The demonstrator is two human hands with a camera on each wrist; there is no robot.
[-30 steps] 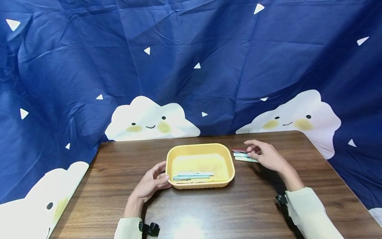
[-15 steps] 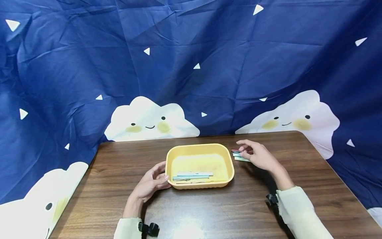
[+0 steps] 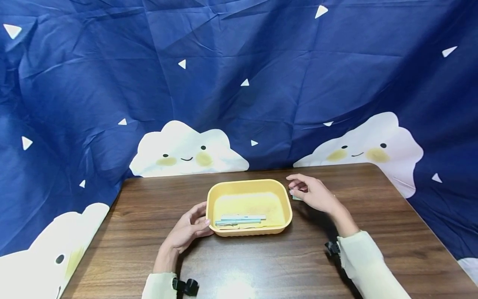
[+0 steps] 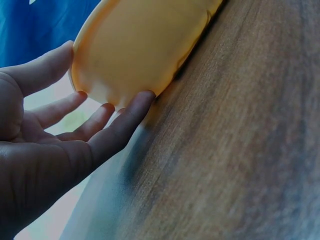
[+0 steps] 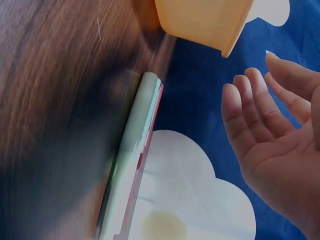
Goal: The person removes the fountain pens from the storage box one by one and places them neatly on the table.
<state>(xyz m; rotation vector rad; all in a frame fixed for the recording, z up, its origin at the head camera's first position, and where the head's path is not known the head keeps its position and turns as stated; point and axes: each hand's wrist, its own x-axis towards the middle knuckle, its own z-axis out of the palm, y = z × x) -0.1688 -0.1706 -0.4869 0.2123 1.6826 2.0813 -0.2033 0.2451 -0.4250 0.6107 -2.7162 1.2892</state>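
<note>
My left hand (image 3: 188, 226) rests against the left end of a yellow plastic basket (image 3: 250, 232). The left wrist view shows its fairly straight fingers (image 4: 122, 122) touching the outer wall, the thumb (image 4: 47, 67) at the rim. Inside the basket, near its front wall, lie a white pen (image 3: 243, 217), a teal pen (image 3: 237, 222) and a yellow pen (image 3: 250, 226). Above pens lying right of the basket is my right hand (image 3: 313, 193), bent loosely. The right wrist view has it holding nothing, apart from a pale green pen (image 5: 140, 105) and a red pen (image 5: 151, 127).
A brown wooden table (image 3: 261, 265) bears everything. Behind it hangs a blue curtain (image 3: 224, 91) printed with white clouds and triangles. A black wrist camera (image 3: 191, 287) is strapped to the left wrist, another camera (image 3: 331, 248) to the right.
My right hand has slid left over the pens toward the basket, covering most of them in the head view. The left hand and the basket have stayed put.
</note>
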